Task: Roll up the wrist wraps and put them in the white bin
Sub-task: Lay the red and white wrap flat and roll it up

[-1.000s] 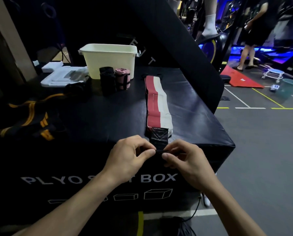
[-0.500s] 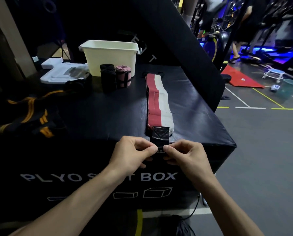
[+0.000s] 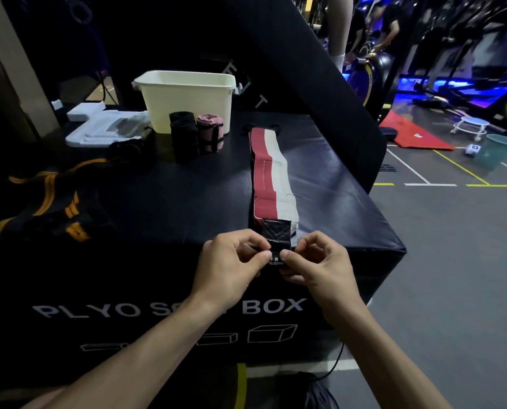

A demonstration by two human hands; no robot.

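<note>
A red and white wrist wrap lies flat and stretched out on the black plyo box, running away from me. Its black end tab hangs at the near edge. My left hand and my right hand both pinch the tip of that tab between thumb and fingers. The white bin stands at the back of the box. Right in front of it stand a rolled black wrap and a rolled pink wrap.
Black and yellow wraps lie in a heap on the box's left. A white tray sits left of the bin. A slanted black pad rises behind the box. Gym floor, a teal bucket and people lie to the right.
My hands have drawn closer together on the black tab, and the tab's tip has folded over between my fingers. The stretched wrap has stayed in place.
</note>
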